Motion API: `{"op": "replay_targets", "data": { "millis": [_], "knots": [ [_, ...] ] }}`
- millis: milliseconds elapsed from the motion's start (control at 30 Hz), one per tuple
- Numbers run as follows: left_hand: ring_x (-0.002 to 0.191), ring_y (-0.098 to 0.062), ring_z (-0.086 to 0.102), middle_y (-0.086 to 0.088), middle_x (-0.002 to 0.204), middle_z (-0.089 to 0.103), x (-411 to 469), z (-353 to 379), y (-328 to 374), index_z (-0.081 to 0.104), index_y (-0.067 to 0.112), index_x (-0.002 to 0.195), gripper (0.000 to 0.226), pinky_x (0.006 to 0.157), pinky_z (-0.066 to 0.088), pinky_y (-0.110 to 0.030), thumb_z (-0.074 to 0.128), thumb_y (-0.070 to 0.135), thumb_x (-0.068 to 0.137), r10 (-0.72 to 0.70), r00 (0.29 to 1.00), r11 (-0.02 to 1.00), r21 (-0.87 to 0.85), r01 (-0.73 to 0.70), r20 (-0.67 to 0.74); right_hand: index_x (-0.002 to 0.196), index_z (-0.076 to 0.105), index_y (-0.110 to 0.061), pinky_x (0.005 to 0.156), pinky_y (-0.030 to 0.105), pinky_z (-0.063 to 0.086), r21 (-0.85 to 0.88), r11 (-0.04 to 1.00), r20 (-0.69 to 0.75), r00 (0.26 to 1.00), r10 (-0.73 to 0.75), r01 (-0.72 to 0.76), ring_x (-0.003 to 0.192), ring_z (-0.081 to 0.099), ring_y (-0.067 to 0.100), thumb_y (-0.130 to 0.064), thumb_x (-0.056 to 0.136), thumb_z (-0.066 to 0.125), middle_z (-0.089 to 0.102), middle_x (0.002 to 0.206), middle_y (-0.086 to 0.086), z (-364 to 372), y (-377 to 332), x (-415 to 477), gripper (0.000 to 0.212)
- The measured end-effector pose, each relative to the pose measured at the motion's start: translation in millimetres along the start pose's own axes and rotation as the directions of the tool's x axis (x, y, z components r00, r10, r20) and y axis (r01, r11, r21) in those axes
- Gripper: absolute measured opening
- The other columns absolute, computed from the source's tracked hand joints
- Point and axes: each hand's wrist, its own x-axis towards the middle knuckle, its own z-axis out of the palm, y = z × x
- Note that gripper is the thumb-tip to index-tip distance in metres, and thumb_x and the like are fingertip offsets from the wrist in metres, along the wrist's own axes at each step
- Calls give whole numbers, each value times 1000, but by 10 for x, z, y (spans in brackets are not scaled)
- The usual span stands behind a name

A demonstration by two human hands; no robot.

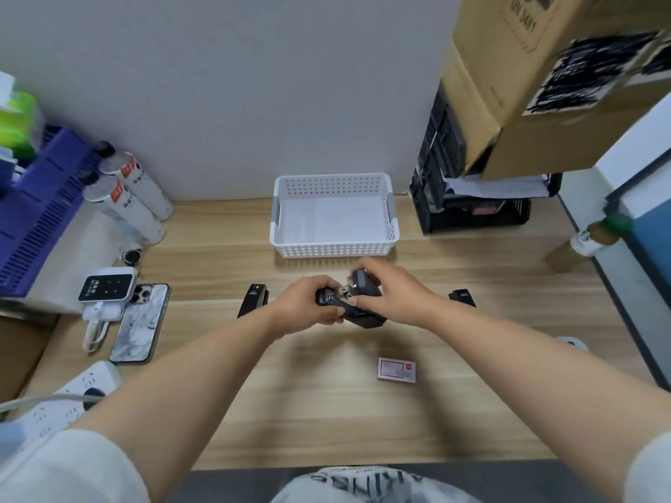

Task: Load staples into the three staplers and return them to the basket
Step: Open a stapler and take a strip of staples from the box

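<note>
Black stapler (363, 318), hinged open, held over desk (326, 412) before white basket (334, 249); left hand (308, 306) grips its base, right hand (395, 295) grips its raised lid. Risk: lid may snap shut if grip slips

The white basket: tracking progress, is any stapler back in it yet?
No, the white basket holds nothing; the left hand and right hand grip the middle stapler, while the left stapler and right stapler lie on the desk.

An open black stapler (349, 307) is held just before the white perforated basket (334, 249); a second stapler (254, 300) is laid leftward, a third stapler (462, 297) rightward, a staple box (396, 370) nearer.
</note>
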Motion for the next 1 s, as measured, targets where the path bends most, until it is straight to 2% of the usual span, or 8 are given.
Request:
{"op": "replay_targets", "data": {
  "millis": [167,300,367,533,633,767,867,1000],
  "knots": [
    [95,-34,75,-30,113,69,84,-3,-109,60,1,120,27,89,62,-40,64,-5,94,-42,995,993,-116,32,-89,104,55,-34,76,31,49,-36,999,-37,999,-15,13,86,60,15,-36,83,73,65,94,-10,-109,56,68,28],
    [93,-35,75,-29,121,66,129,-169,-277,61,2,122,31,86,62,-35,62,-11,93,-119,981,949,-308,67,-155,101,61,-20,79,29,50,200,977,-112,989,100,-76,81,58,21,-14,83,78,62,85,-2,-280,253,83,25],
    [95,-36,74,-29,123,65,140,-240,-346,61,1,122,32,85,62,-34,60,-13,93,-134,980,920,-385,67,-149,103,63,-14,84,36,59,325,936,-90,981,172,-134,88,62,25,-4,84,76,64,96,11,-359,361,56,25],
    [108,-43,70,-28,128,63,183,-329,-446,62,3,125,39,93,58,-38,53,-19,94,-174,982,799,-593,99,-71,115,61,-3,90,42,59,729,628,18,926,378,-270,108,67,42,20,89,55,57,124,35,-388,606,-94,36],
    [112,-42,69,-27,130,65,204,-369,-474,63,5,126,43,96,57,-37,47,-21,95,-177,984,733,-666,139,11,112,62,-6,76,28,62,820,486,56,887,458,-303,96,71,41,26,89,47,57,124,37,-322,738,-127,43],
    [118,-45,65,-26,131,65,247,-439,-512,64,6,128,48,99,55,-40,43,-22,95,-162,980,644,-740,193,114,112,66,-7,78,29,61,905,295,113,842,527,-306,98,72,40,27,87,42,58,127,33,-293,904,-138,48],
    [117,-46,65,-26,130,66,288,-458,-499,64,7,129,47,98,55,-41,45,-20,95,-202,972,624,-750,219,116,112,67,-6,77,31,61,931,210,139,821,554,-299,100,72,41,27,86,42,60,128,31,-246,930,-135,49],
    [108,-37,71,-26,127,64,383,-314,-420,57,3,127,35,87,60,-37,48,-14,98,-337,939,697,-689,200,-68,114,66,-4,78,34,62,930,223,107,794,598,-293,106,69,40,27,87,40,55,131,30,-146,833,-104,49]
  ]
}}
